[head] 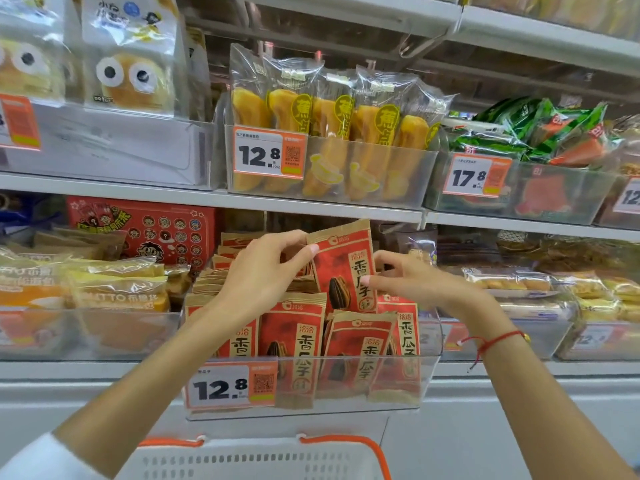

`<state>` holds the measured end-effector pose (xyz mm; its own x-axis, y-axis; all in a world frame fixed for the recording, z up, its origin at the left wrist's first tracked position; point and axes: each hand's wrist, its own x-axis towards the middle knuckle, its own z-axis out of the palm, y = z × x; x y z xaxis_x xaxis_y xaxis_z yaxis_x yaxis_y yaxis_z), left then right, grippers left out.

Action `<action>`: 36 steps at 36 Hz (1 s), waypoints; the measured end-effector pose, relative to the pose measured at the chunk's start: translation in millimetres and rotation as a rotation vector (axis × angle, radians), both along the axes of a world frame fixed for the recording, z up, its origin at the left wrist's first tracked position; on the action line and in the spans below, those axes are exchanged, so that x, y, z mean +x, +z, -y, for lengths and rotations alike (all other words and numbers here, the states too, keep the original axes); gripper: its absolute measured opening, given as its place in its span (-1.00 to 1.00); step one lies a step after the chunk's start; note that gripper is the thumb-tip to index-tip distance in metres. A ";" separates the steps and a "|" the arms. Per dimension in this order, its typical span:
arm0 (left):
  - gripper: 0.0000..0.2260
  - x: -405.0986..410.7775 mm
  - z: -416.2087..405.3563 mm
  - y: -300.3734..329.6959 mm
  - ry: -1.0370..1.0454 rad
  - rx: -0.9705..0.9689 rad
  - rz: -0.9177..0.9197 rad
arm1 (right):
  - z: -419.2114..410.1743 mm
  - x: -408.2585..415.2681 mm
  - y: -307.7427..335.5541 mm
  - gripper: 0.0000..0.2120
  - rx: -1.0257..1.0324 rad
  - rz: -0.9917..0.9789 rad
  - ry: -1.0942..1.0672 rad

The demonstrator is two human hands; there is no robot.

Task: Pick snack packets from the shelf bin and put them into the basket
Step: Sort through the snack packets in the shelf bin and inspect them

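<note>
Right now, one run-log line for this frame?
phase: pick | left hand: pinches raised seed packet | right hand: fingers at packet's right edge | bin: more packets | basket: below, contents unseen
</note>
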<state>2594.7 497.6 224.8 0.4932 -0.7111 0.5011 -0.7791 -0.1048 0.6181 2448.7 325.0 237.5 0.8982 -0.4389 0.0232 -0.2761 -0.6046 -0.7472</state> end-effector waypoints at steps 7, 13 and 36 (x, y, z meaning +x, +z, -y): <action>-0.82 -2.3 4.8 7.3 0.026 0.039 0.183 | 1.0 -1.3 3.6 -0.88 -0.040 0.254 -0.073; -0.87 0.4 9.9 18.7 0.006 0.089 0.253 | 0.1 -3.7 4.2 -0.93 -0.087 0.303 -0.095; -0.90 4.7 23.7 13.9 -0.042 0.276 0.320 | -0.5 -3.6 -4.2 -0.95 -0.307 0.228 -0.039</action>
<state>2599.4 473.9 238.7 0.3112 -0.8564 0.4120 -0.9343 -0.1963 0.2976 2445.1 325.5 233.3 0.8374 -0.4142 0.3567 -0.1508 -0.8022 -0.5777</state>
